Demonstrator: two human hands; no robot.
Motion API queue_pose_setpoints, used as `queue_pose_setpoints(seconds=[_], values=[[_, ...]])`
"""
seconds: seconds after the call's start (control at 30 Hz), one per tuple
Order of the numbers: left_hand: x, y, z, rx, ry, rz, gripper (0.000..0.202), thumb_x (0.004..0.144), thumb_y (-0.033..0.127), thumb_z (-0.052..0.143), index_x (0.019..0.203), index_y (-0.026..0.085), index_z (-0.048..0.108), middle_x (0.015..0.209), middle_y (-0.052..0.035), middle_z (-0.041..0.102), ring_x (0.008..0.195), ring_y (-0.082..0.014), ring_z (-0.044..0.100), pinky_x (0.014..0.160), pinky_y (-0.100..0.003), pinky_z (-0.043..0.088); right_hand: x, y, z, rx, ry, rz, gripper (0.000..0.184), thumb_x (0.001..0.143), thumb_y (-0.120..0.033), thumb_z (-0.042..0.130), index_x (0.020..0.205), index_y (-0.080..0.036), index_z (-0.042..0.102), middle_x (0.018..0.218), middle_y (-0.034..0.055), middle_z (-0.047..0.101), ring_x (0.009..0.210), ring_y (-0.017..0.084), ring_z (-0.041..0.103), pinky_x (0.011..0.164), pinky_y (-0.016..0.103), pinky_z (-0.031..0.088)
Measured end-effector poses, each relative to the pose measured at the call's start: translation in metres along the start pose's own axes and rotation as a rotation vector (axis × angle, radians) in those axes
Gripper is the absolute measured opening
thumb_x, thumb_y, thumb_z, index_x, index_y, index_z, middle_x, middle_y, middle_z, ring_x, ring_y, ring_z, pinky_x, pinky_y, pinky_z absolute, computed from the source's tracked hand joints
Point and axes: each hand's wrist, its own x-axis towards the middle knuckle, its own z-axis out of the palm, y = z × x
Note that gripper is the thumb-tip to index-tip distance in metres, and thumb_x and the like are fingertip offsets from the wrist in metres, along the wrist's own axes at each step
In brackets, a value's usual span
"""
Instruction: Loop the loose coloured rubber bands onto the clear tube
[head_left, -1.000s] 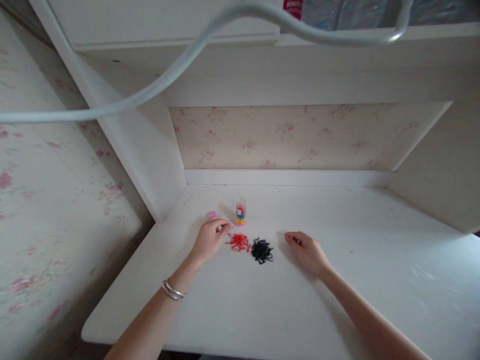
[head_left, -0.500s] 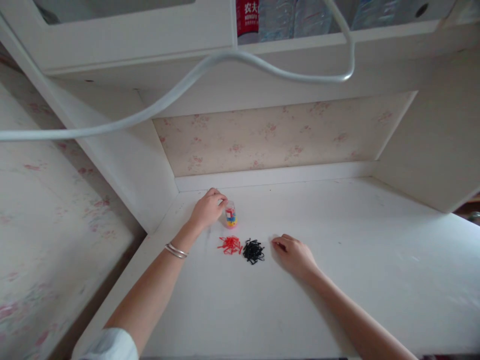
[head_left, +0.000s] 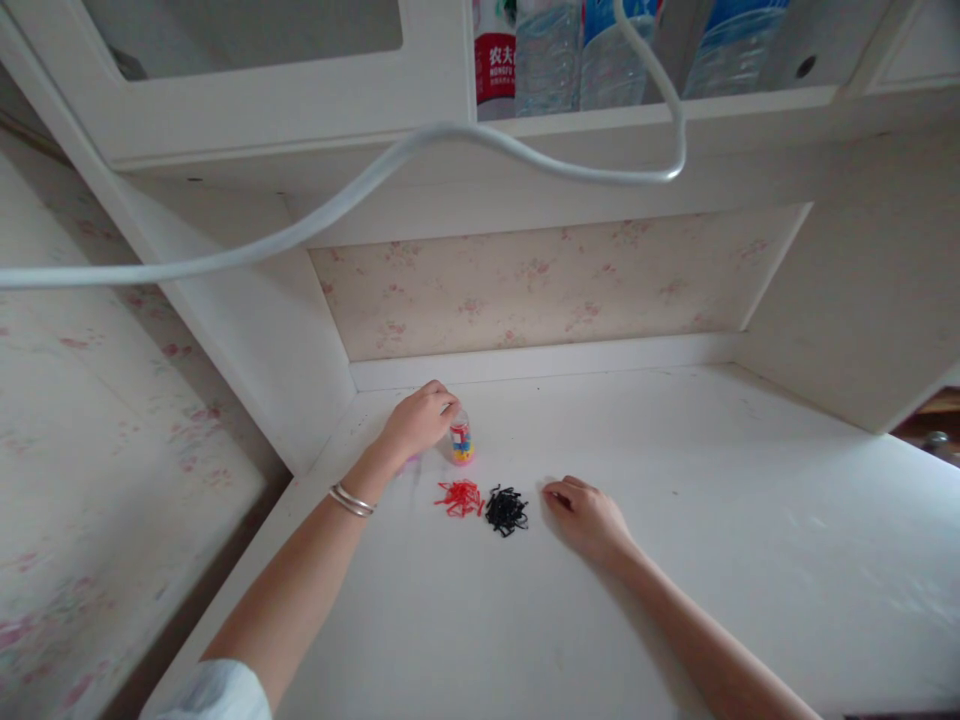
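A small clear jar (head_left: 461,440) with red, blue and yellow contents stands upright on the white tabletop. My left hand (head_left: 421,420) is at its top left, thumb and fingers pinched together at the rim; whatever they hold is too small to make out. In front of the jar lies a loose pile of red rubber bands (head_left: 460,497). Right beside it is a pile of black rubber bands (head_left: 508,510). My right hand (head_left: 589,515) rests on the table right of the black pile, fingers curled in, with nothing visible in them.
A pinkish-purple object (head_left: 409,463) shows partly behind my left wrist. Across the upper view runs a white cable (head_left: 360,185). Above the table hangs a white cabinet (head_left: 300,110) with plastic bottles (head_left: 547,65). Side panels (head_left: 847,290) flank the tabletop (head_left: 637,620).
My left hand has shifted slightly right, its fingers now closer over the jar's mouth. The camera view has tilted up a little. My right hand stays at the same spot.
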Motion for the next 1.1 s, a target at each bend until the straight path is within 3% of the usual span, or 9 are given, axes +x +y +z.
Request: queue_pose_setpoints(seconds=[0.17, 0.33, 0.5, 0.67, 1.1], values=[[-0.034, 0.010, -0.010, -0.003, 0.095, -0.037, 0.031, 0.091, 0.036, 0.037, 0.090, 0.022, 0.066, 0.094, -0.0021, 0.061, 0.079, -0.0129, 0.058, 0.074, -0.023, 0.043, 0.002, 0.004, 0.001, 0.038, 0.032, 0.003, 0.030, 0.088, -0.033, 0.039, 0.089, -0.028, 0.068, 0.087, -0.0001, 0.065, 0.075, 0.013, 0.059, 0.065, 0.022, 0.037], [-0.081, 0.016, 0.005, -0.059, -0.084, -0.048, 0.028, 0.090, 0.036, 0.040, 0.089, 0.025, 0.065, 0.090, -0.0011, 0.062, 0.076, -0.0131, 0.058, 0.071, -0.024, 0.043, 0.006, -0.001, 0.006, 0.136, 0.202, 0.057, 0.033, 0.089, -0.036, 0.037, 0.092, -0.025, 0.068, 0.088, 0.0021, 0.064, 0.076, 0.014, 0.058, 0.067, 0.024, 0.039], [-0.115, 0.017, 0.036, -0.122, -0.221, -0.104, 0.021, 0.088, 0.031, 0.045, 0.087, 0.024, 0.065, 0.090, -0.0014, 0.063, 0.078, -0.0138, 0.059, 0.072, -0.024, 0.043, 0.002, -0.050, 0.016, 0.044, 0.172, -0.191, 0.026, 0.088, -0.032, 0.044, 0.085, -0.026, 0.069, 0.080, 0.0019, 0.062, 0.079, 0.015, 0.054, 0.075, 0.027, 0.034], [-0.126, 0.019, 0.049, -0.162, -0.203, -0.158, 0.020, 0.088, 0.029, 0.044, 0.088, 0.024, 0.063, 0.093, -0.0010, 0.063, 0.079, -0.0139, 0.060, 0.070, -0.024, 0.043, 0.003, -0.094, 0.024, -0.068, 0.091, -0.304, 0.024, 0.087, -0.031, 0.047, 0.080, -0.026, 0.069, 0.083, 0.0020, 0.061, 0.082, 0.015, 0.049, 0.075, 0.029, 0.028], [-0.137, 0.005, 0.058, -0.139, -0.216, -0.203, 0.020, 0.088, 0.027, 0.044, 0.092, 0.025, 0.064, 0.094, -0.0014, 0.062, 0.079, -0.0140, 0.062, 0.068, -0.024, 0.043, 0.018, -0.110, 0.028, -0.300, -0.040, -0.337, 0.022, 0.085, -0.026, 0.047, 0.075, -0.022, 0.066, 0.085, 0.0045, 0.059, 0.084, 0.018, 0.049, 0.073, 0.032, 0.025]])
